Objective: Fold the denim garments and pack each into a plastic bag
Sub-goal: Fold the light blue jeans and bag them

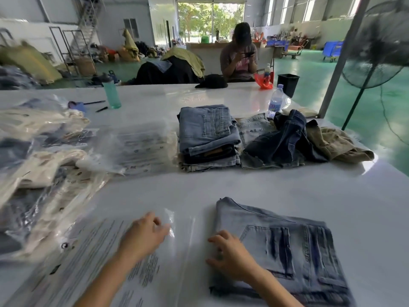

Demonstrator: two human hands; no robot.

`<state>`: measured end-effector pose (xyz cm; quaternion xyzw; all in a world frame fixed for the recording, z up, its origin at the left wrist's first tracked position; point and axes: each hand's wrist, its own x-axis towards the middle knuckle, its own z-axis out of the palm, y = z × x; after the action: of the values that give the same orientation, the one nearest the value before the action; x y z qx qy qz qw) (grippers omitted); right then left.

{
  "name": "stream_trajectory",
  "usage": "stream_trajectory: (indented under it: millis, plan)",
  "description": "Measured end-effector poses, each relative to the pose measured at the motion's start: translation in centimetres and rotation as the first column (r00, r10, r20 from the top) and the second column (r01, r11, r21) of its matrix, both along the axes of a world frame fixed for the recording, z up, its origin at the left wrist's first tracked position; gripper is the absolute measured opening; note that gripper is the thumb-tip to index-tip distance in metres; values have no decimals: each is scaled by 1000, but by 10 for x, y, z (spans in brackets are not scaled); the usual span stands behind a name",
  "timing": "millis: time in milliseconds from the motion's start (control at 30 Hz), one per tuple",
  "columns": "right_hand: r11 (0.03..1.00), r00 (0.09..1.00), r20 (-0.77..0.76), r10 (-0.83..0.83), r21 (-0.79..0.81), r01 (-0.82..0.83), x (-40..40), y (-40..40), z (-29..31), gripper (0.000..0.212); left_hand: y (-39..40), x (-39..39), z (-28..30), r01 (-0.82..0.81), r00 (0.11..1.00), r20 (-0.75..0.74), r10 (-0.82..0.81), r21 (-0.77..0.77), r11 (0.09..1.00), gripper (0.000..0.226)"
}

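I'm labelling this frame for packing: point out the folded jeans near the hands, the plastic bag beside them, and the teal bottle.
folded jeans (294, 247), head view, back pocket panel.
plastic bag (106, 247), head view, printed face left of the wrist.
teal bottle (111, 94), head view, middle of its body.

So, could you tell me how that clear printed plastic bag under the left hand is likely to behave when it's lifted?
The clear printed plastic bag looks thin and flat, so it will probably droop limply. Its glossy film on the shiny white table may slide easily. The left hand rests near its open edge.
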<state>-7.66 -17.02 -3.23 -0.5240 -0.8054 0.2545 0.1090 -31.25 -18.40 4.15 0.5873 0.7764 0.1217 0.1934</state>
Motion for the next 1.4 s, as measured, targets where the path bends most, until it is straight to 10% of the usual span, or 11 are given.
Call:
stream_trajectory:
  millis: [133,300,533,733,900,1033,1267,1400]
  plan:
    - [997,997,-48,-53,49,55,17,8,3,43,-41,58,-50,94,956,-214,-200,-422,902,92]
    - [929,934,173,-313,259,263,88,50,6,46,-56,58,-63,135,886,-428,-180,-134,982,36]
    - [941,873,428,-232,-130,314,147,98,11,102,-46,74,-58,191,926,-336,-171,26,981,32]
    - [934,949,313,-44,-324,150,141,107,25,54,3,107,-71,159,983,-96,-154,48,986,24]
    - [991,945,328,-14,127,-29,138,70,27,41,37,116,-70,106,993,-33,-112,-145,984,55]
    - [733,951,307,36,639,-235,135,-1,13,13,49,111,-70,87,995,65,-77,-174,981,19]
    - [838,905,425,-22,501,-215,120,-61,13,53,50,108,-68,222,974,-4,-227,-195,955,28]
    - [790,844,528,-96,556,-259,119,-64,4,45,49,90,-62,342,909,301,-289,-142,929,14]
